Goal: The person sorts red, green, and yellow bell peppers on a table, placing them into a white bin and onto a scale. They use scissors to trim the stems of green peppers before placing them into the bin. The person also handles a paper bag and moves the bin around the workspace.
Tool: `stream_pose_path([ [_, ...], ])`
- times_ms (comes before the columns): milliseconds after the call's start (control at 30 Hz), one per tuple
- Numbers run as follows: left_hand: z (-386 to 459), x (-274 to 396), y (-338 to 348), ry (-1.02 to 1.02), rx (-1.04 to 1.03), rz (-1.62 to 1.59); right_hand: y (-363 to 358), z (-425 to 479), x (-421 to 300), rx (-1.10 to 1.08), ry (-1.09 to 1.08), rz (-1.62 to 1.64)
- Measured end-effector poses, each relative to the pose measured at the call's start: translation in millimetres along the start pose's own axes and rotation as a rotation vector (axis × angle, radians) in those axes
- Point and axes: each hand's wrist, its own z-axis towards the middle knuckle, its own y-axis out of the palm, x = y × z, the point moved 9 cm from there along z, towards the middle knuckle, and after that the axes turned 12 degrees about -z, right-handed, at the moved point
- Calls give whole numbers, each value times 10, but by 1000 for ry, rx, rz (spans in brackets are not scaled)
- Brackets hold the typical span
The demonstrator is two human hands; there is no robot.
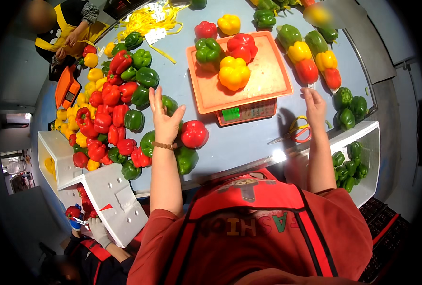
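Observation:
My left hand (166,119) is raised over the table with its fingers apart and nothing in it. Beneath and beside it are green bell peppers and a red bell pepper (194,134). My right hand (315,105) has its fingers close together at the white end of a pack of bell peppers (306,71); whether it grips that end, I cannot tell. Between my hands stands a digital scale (248,113) with an orange tray (268,80). On the tray rest a green pepper (209,53), a red pepper (242,48) and a yellow pepper (234,73).
Scissors (298,131) lie near my right forearm. Loose peppers (102,117) are heaped at left, below yellow tagged strips (147,21). Foam boxes (115,199) (373,156) flank the table. A gloved co-worker (100,231) holds scissors lower left; another person (70,32) stands upper left.

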Motion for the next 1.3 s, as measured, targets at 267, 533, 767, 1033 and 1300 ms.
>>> stream_pose_path([
  [267,135,-394,59,-214,42,-303,-70,395,-172,-90,-21,-12],
  [533,-23,-751,637,-436,-17,-412,649,553,296,-224,262,100],
  [767,-141,-627,726,-454,-186,-651,882,564,403,-170,235,-25],
  [1033,-242,-671,444,-559,-392,-814,882,483,379,-154,223,25],
  [1300,856,-844,-1294,-311,63,-172,782,549,513,0,198,-195],
])
